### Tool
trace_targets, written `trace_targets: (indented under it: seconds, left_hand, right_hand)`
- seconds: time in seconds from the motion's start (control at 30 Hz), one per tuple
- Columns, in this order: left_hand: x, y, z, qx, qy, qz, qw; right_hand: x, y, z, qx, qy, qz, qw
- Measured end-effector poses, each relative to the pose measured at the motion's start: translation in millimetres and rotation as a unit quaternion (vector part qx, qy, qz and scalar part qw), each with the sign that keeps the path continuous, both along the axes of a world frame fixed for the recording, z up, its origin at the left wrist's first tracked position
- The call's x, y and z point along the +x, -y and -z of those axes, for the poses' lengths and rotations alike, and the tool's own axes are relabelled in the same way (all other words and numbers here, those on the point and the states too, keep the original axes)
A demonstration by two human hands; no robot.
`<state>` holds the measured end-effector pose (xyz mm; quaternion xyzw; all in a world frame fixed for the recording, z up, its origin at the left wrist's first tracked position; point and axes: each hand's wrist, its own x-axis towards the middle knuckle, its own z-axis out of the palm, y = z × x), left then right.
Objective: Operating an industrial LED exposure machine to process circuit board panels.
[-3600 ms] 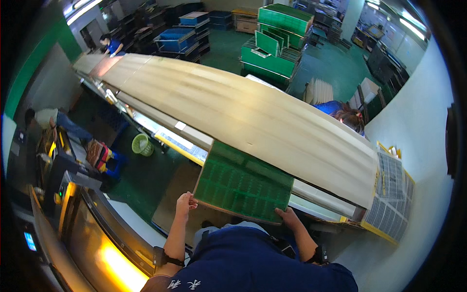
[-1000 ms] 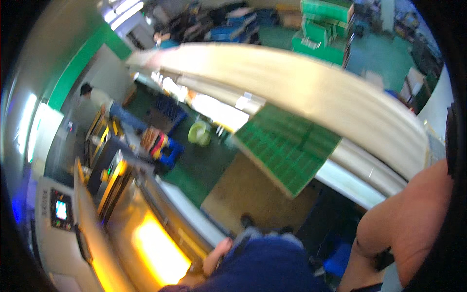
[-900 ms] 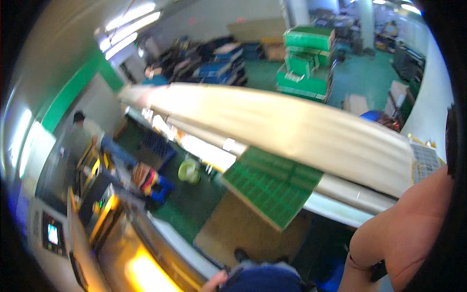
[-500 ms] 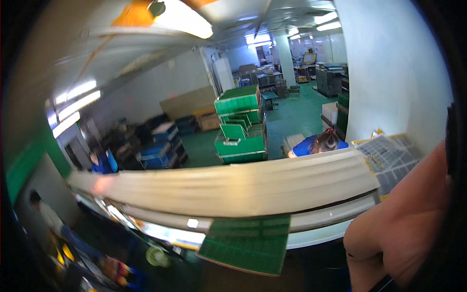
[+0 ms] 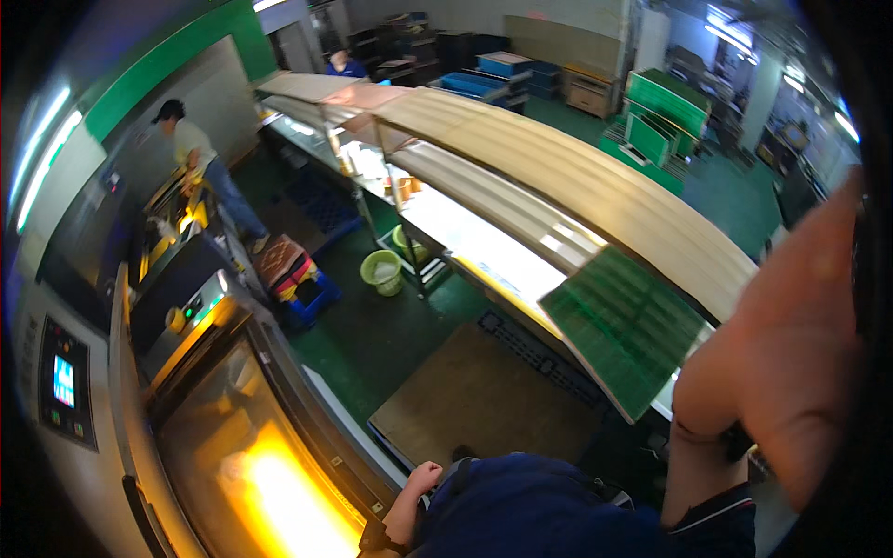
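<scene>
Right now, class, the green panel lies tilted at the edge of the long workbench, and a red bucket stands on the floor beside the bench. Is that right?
Not quite. The bucket is pale green, not red, as the head view shows. The rest holds: the green panel lies tilted at the edge of the long workbench, and the bucket stands on the floor beside the bench.

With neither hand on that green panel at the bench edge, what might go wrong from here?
The green panel juts past the edge of the light table with no hand on it, so it may tip or slide off. The raised right arm hangs close beside its corner and might knock it. The left hand sits low by the glowing machine, too far away to catch it.
</scene>
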<state>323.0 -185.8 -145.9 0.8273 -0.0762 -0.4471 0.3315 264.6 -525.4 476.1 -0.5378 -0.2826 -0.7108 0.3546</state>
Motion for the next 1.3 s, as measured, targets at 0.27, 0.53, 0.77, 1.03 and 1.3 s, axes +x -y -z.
trace_targets:
  seconds: [0.27,0.53,0.77,1.03,1.3]
  left_hand:
    - [21.5,-75.7,11.8,-0.027,-0.007,-0.155,0.988]
    - [23.1,-121.6,21.1,-0.073,0.049,-0.185,0.979]
    - [28.4,-108.8,87.3,-0.069,0.072,-0.237,0.966]
    - [57.3,-100.8,42.7,-0.008,0.056,-0.425,0.904]
    - [56.6,-55.0,59.0,0.042,0.069,-0.536,0.840]
  right_hand:
    - [192.1,-103.9,250.8,-0.046,-0.653,-0.301,0.694]
    - [216.5,-141.4,393.7,-0.160,-0.818,-0.420,0.358]
    - [295.8,-163.7,465.8,-0.298,-0.743,-0.490,0.346]
    - [439.3,-206.1,477.8,-0.310,-0.789,-0.519,0.111]
    - [493.5,-292.0,456.6,-0.426,-0.738,-0.523,0.009]
